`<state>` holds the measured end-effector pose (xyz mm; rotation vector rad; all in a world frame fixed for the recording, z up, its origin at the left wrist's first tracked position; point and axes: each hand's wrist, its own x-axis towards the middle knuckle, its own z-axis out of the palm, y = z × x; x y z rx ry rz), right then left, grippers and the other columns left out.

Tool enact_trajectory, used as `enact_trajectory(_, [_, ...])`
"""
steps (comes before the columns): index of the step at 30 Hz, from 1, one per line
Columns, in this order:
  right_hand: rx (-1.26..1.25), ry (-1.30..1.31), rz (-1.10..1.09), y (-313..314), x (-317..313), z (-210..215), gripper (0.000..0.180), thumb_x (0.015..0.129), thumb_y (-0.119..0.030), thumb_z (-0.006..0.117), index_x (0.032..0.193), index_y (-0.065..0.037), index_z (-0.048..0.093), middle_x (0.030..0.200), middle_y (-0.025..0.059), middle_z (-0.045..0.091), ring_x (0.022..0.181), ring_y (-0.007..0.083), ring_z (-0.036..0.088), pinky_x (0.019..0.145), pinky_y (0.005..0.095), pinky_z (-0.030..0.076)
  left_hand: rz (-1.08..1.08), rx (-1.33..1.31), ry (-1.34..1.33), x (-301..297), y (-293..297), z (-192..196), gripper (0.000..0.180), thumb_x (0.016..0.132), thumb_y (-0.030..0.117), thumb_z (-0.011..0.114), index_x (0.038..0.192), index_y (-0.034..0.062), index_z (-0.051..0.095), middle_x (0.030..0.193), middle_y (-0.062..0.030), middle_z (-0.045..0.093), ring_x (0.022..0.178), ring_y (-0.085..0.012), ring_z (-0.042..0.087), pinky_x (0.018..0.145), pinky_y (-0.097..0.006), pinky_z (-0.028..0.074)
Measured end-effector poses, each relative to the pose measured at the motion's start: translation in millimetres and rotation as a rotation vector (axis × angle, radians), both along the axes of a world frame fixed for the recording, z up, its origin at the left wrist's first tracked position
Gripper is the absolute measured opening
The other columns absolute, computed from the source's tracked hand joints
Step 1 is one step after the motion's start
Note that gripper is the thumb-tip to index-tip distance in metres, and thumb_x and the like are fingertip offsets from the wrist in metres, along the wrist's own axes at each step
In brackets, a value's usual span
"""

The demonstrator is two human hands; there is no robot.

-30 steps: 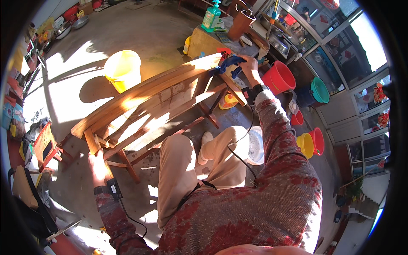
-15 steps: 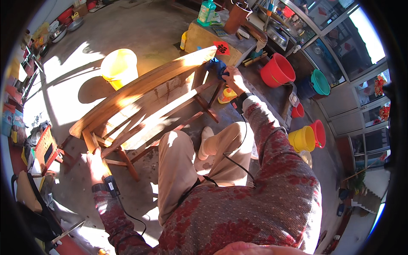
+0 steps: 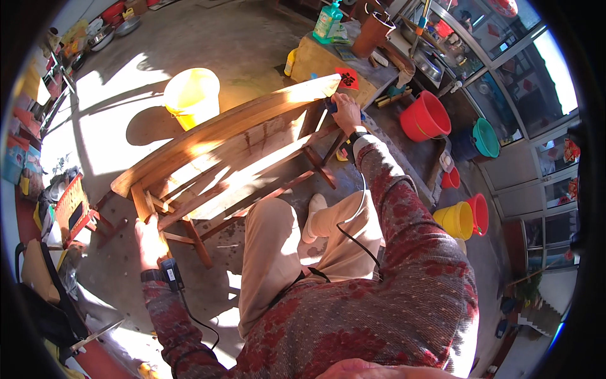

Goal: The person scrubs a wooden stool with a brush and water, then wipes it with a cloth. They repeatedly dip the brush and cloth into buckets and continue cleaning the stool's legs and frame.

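Note:
A long wooden bench (image 3: 214, 142) lies tipped on its side on the concrete floor in front of me. My left hand (image 3: 149, 240) grips the leg at its near end. My right hand (image 3: 346, 112) is closed on a small blue thing (image 3: 329, 105) pressed against the bench's far end; what the thing is I cannot tell. A white cable (image 3: 360, 202) runs down from my right wrist. A small black device (image 3: 169, 273) with a cable sits at my left wrist. My legs in beige trousers (image 3: 278, 252) are bent beside the bench.
A yellow bucket (image 3: 191, 95) stands behind the bench. A red tub (image 3: 425, 116), a teal basin (image 3: 485, 136) and small yellow and red buckets (image 3: 464, 218) sit to the right. A low yellow table (image 3: 322, 60) holds a green bottle (image 3: 328, 20). Clutter lines the left side.
My right hand has drawn in along the bench's far end with the blue thing. My left hand has stayed on the near leg. The view has shifted.

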<state>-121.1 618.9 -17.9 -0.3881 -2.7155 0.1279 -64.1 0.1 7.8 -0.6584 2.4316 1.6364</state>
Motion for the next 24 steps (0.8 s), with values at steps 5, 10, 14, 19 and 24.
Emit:
enact_trajectory(5, [-0.496, 0.389, -0.22, -24, -11, 15, 0.031, 0.067, -0.005, 0.074, 0.095, -0.008, 0.061, 0.089, 0.0128, 0.068, 0.088, 0.034, 0.065, 0.075, 0.0389, 0.051, -0.003, -0.062, 0.02, 1, -4, -7, 0.04, 0.088, 0.02, 0.065, 0.114, -0.0079, 0.054, 0.102, -0.0149, 0.062, 0.085, -0.02, 0.057, 0.076, -0.034, 0.048])
enact_trajectory(10, [-1.623, 0.422, -0.443, -41, -36, -9, 0.039, 0.072, -0.013, 0.074, 0.11, -0.011, 0.064, 0.1, 0.0122, 0.069, 0.092, 0.0297, 0.067, 0.079, 0.0406, 0.052, 0.027, -0.057, 0.024, -1, -13, -29, 0.041, 0.087, 0.022, 0.067, 0.112, -0.0079, 0.055, 0.097, -0.0133, 0.063, 0.081, -0.0187, 0.058, 0.074, -0.032, 0.048])
enact_trajectory(14, [-2.065, 0.472, -0.567, -34, -61, -40, 0.028, 0.092, -0.025, 0.062, 0.115, -0.011, 0.059, 0.104, 0.011, 0.066, 0.1, 0.03, 0.063, 0.082, 0.0516, 0.052, -0.006, -0.228, 0.017, 0, -26, -52, 0.045, 0.085, 0.028, 0.068, 0.109, -0.0073, 0.056, 0.095, -0.0187, 0.066, 0.085, -0.0266, 0.063, 0.079, -0.035, 0.049])
enact_trajectory(19, [-1.495, 0.066, -0.271, -39, -76, -79, 0.02, 0.091, -0.026, 0.058, 0.105, -0.012, 0.06, 0.106, 0.0062, 0.062, 0.098, 0.0232, 0.059, 0.076, 0.0427, 0.052, -0.026, -0.367, 0.08, -1, -27, -58, 0.051, 0.083, 0.035, 0.067, 0.111, -0.0058, 0.055, 0.101, -0.0259, 0.066, 0.096, -0.0375, 0.065, 0.085, -0.041, 0.049])
enact_trajectory(24, [-1.788, 0.253, -0.318, -124, -63, -84, 0.028, 0.087, -0.025, 0.064, 0.112, -0.013, 0.059, 0.104, 0.0059, 0.064, 0.096, 0.0253, 0.062, 0.076, 0.0479, 0.051, -0.014, -0.4, 0.055, 2, -18, -45, 0.049, 0.082, 0.035, 0.066, 0.108, -0.0054, 0.055, 0.101, -0.0281, 0.065, 0.098, -0.0409, 0.063, 0.085, -0.042, 0.049])
